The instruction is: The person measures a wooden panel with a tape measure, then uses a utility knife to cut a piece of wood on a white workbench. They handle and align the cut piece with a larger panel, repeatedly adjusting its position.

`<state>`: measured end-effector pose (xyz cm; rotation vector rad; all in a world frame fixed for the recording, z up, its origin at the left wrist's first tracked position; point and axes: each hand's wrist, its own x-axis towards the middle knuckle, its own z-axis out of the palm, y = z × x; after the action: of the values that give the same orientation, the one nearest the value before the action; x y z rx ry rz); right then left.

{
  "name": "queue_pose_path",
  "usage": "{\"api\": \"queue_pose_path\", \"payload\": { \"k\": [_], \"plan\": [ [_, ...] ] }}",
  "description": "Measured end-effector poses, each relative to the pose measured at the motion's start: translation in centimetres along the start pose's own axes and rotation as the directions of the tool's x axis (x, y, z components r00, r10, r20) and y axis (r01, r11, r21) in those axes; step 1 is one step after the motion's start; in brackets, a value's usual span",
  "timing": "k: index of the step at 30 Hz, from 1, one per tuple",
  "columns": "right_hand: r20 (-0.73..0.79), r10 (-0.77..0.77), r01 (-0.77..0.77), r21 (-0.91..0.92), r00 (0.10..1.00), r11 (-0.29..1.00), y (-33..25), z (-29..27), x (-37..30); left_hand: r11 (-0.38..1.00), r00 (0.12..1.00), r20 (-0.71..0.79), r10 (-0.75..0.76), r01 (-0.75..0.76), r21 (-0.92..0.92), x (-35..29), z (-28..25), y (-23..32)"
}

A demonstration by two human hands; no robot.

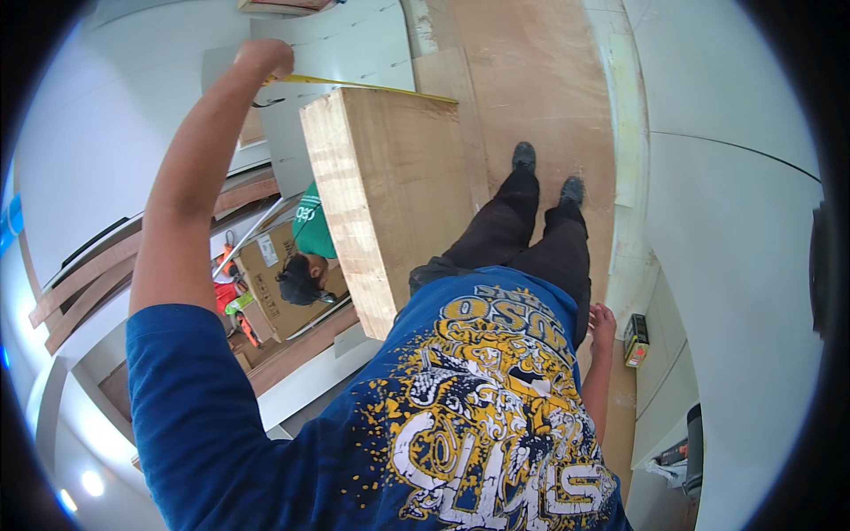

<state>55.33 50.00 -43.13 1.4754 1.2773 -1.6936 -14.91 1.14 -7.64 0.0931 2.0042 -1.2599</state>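
My left hand (266,57) is raised at the upper left, its fingers closed on a yellow tape measure (372,87). The blade stretches from the hand to the right, along the far edge of a large pale plywood box (403,168). Whether the hand grips the case or only the blade is hidden. That box stands at my left side, its layered wood edge facing left. My right hand (602,326) hangs low beside my right thigh, fingers loosely apart, holding nothing that I can see.
Left of the box, a person in a green shirt (312,223) and dark cap bends beside a cardboard carton (283,274). Brown wood strips (97,288) lie across the left. A small dark-and-yellow box (636,341) sits by the white panels (735,230) at right. Brown sheeting (540,80) covers the floor.
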Motion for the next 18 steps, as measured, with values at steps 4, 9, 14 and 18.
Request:
{"api": "queue_pose_path", "payload": {
  "k": [4,9,14,18],
  "plan": [
    [0.012,-0.011,0.01,0.017,1.0,1.0,-0.8,0.6,0.1,0.998,0.996,0.063,-0.056,0.058,-0.027,-1.3,0.2,0.9],
    [0.03,-0.027,0.025,0.044,0.999,0.999,-1.2,1.3,0.5,0.985,0.976,0.181,-0.124,0.143,-0.098,-2.8,-0.1,1.3],
    [0.047,0.021,-0.022,0.021,0.999,1.0,-1.2,2.2,1.2,0.99,0.975,0.171,-0.141,0.144,-0.008,-1.0,3.3,0.1],
    [0.027,0.053,-0.052,-0.015,0.998,0.999,-1.2,3.1,0.9,0.977,0.961,0.2,-0.19,0.206,-0.059,-2.5,2.7,1.0]
  ]
}}
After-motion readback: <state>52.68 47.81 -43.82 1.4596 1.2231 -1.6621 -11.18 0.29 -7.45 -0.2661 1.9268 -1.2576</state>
